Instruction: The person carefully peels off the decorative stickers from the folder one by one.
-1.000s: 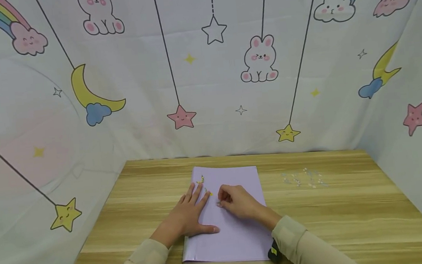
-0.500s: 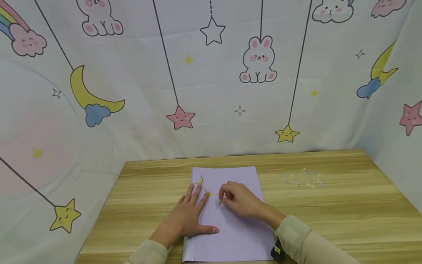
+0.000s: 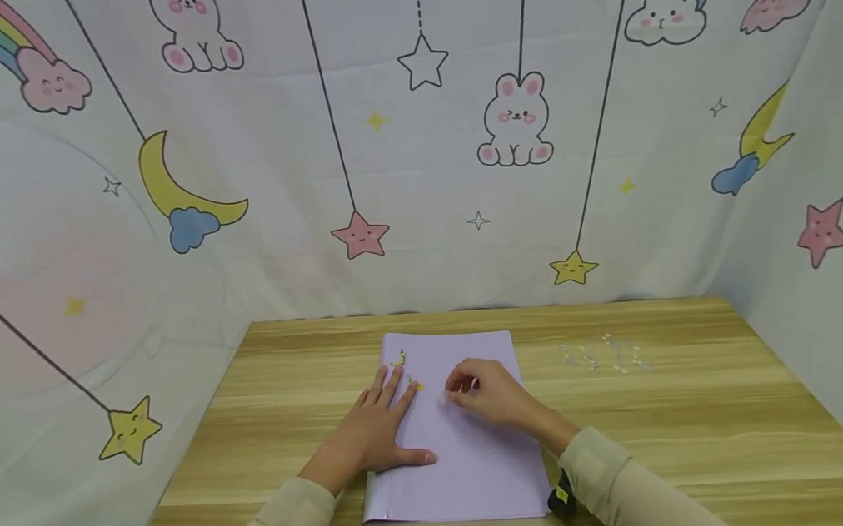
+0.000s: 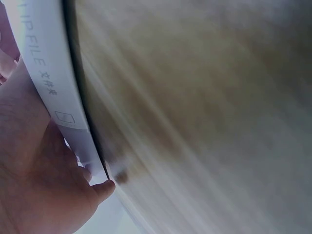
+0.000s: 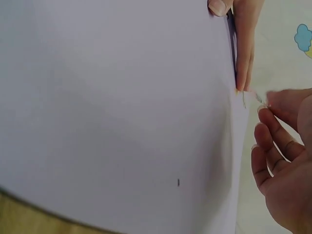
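A light purple file folder (image 3: 485, 475) lies on the table, its spine (image 4: 41, 63) printed with "FILE" in the left wrist view. My left hand (image 3: 376, 434) rests spread on the folder's left side. Small yellow-and-green sticker-like pieces (image 3: 400, 359) lie by its fingertips. Over the folder's middle, my right hand (image 3: 496, 394) pinches a tiny pale piece (image 3: 444, 400) between thumb and forefinger. The right wrist view shows this piece (image 5: 260, 99) as small and partly see-through, at the fingertips; its exact kind cannot be told.
Several tiny pale and bluish pieces (image 3: 603, 354) are scattered on the wooden table (image 3: 676, 424) right of the folder. A white curtain (image 3: 428, 170) printed with stars, moons and rabbits stands behind the table and along both sides.
My right hand has shifted slightly right and away from the spot on the folder where it was, still pinching the small piece. The left hand has stayed in place.
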Available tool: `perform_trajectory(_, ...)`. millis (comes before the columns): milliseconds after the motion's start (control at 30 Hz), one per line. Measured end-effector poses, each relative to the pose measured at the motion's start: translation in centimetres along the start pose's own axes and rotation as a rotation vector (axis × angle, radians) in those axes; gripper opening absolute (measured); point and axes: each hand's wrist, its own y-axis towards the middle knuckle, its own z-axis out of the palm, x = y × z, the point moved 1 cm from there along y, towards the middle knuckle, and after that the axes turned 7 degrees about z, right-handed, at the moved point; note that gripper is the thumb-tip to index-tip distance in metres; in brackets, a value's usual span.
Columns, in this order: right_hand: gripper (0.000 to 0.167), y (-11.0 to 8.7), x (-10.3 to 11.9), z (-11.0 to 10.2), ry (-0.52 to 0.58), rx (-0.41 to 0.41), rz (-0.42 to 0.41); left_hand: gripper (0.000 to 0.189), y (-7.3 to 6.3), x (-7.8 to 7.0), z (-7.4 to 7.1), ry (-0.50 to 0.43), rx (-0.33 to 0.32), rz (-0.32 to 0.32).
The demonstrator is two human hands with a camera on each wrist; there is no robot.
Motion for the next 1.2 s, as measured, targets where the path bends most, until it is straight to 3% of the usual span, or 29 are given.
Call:
perform_trajectory(433,0.010,-0.5,-0.4,-1.8,0.028,-0.029,0.030,0.121,0.1,-0.1,-0.2,0.010,0.000,-0.007)
perform_trajectory(1200,0.015,-3.6,-4.1,-9.6,0.006,-0.189,0.150,0.119,-0.1,-0.3,-0.4,0.005,0.008,-0.011)
